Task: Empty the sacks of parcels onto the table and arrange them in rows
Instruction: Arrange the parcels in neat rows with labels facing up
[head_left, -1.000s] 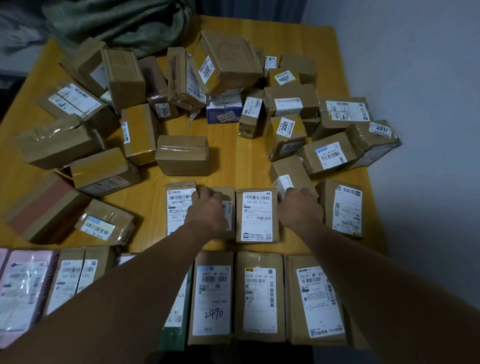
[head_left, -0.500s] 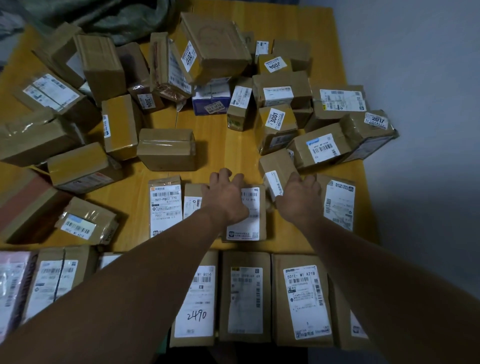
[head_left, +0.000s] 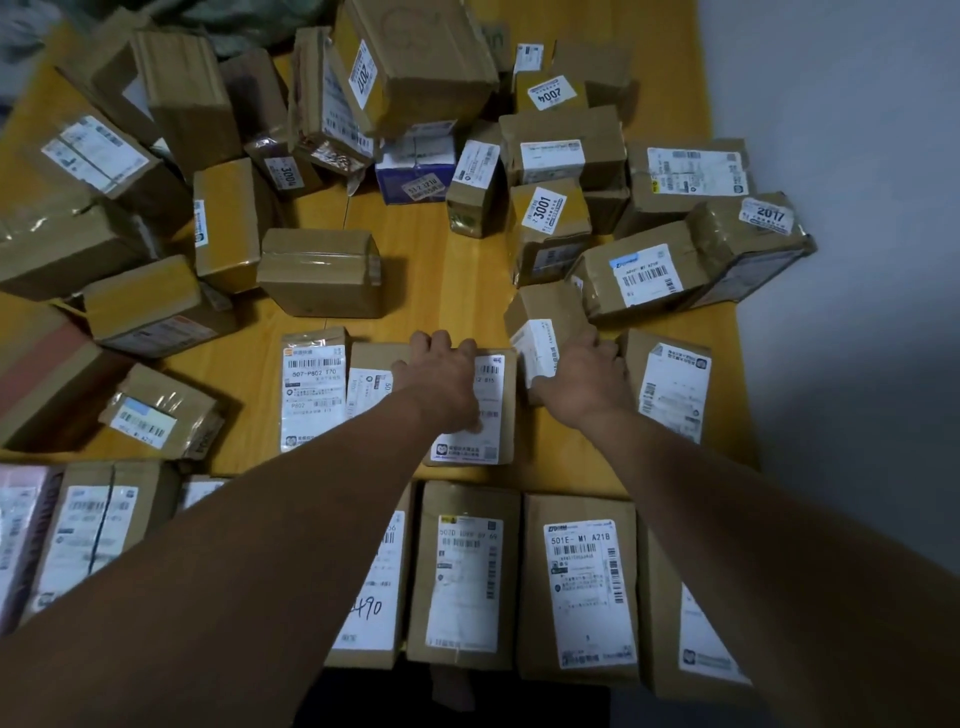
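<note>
Nearest me one row is laid, a second row begun; left hand curls fingers over a labelled parcel, right hand grips a small parcel; heap beyond lies unsorted.

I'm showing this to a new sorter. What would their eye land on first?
Most striking is the jumbled heap of brown parcels across the far half of the table, one blue box among them. Midway, the left hand holds a flat labelled parcel and the right hand grips a small tilted parcel. A neat row lines the near edge.
</note>
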